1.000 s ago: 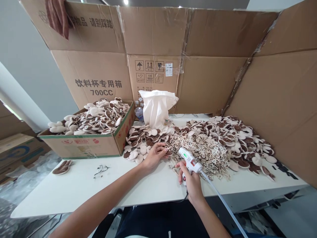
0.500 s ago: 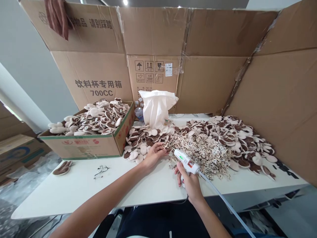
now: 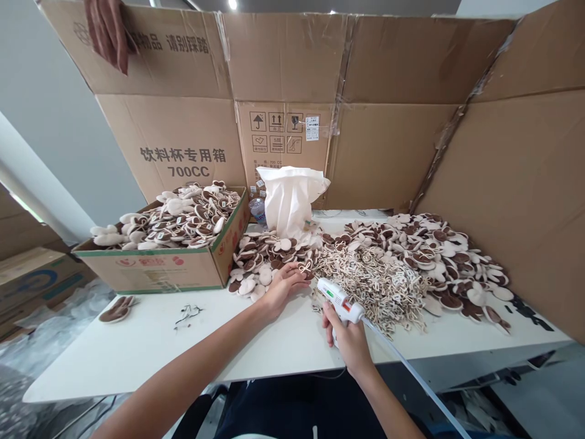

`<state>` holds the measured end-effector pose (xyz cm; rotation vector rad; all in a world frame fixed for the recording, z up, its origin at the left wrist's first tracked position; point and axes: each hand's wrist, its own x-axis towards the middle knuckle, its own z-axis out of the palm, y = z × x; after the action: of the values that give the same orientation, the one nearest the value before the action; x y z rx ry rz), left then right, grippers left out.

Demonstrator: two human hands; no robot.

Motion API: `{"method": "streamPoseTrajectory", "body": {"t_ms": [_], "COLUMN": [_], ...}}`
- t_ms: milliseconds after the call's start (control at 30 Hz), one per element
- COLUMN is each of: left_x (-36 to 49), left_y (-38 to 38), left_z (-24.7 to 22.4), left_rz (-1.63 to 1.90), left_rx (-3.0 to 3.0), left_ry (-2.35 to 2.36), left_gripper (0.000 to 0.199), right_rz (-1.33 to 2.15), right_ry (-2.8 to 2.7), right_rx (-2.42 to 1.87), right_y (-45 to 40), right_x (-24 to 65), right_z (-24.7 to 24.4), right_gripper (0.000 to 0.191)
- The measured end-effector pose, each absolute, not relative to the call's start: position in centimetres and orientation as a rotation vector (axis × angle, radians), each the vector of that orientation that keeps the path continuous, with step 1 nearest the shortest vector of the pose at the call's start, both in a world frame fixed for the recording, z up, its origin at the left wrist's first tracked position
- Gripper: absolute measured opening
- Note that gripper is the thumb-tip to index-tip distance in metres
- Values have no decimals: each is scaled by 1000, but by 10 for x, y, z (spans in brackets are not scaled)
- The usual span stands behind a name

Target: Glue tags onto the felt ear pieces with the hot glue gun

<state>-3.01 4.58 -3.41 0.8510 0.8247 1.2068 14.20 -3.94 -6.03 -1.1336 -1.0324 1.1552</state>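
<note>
My left hand (image 3: 284, 288) is closed at the fingertips on a small brown plush piece (image 3: 307, 274) with a cream cord bow on its face. My right hand (image 3: 350, 344) is wrapped round the grip of a white hot glue gun (image 3: 339, 299), whose nozzle points up and left toward that piece. A long pale glue stick (image 3: 411, 369) sticks out of the gun's back end. Just beyond the gun lies a heap of cream cord bows (image 3: 375, 283). Brown and cream plush pieces (image 3: 260, 259) are piled behind my left hand.
A green-edged carton (image 3: 159, 268) full of bow-trimmed plush pieces stands at left. More plush pieces (image 3: 450, 262) lie heaped at right. A white bag (image 3: 292, 198) stands behind. Cardboard walls (image 3: 388, 152) enclose the table's back and right. A plush piece (image 3: 116, 309) lies front left.
The glue gun and my right hand have shifted slightly left. My left fingers have straightened a little beside the plush piece, which stays in nearly the same spot.
</note>
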Motion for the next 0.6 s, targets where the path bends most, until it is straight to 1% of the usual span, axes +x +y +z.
{"method": "streamPoseTrajectory", "body": {"t_ms": [333,467,600], "left_x": [-30,-30,-30], "left_y": [45,44,44], "left_z": [-32,-31,-31], "left_rz": [1195,1195,1199], "left_rx": [856,858,850], "left_ry": [814,817,809], "left_gripper": [46,46,48], "right_rz": [1197,1152,1155], "right_ry": [-1044,-1047,-1068], "right_rx": [-1182,-1207,-1228], "right_y": [-41,-41,-42], "right_x": [145,144,145], "right_z": [-60,-60,-59], "right_gripper": [52,54,52]}}
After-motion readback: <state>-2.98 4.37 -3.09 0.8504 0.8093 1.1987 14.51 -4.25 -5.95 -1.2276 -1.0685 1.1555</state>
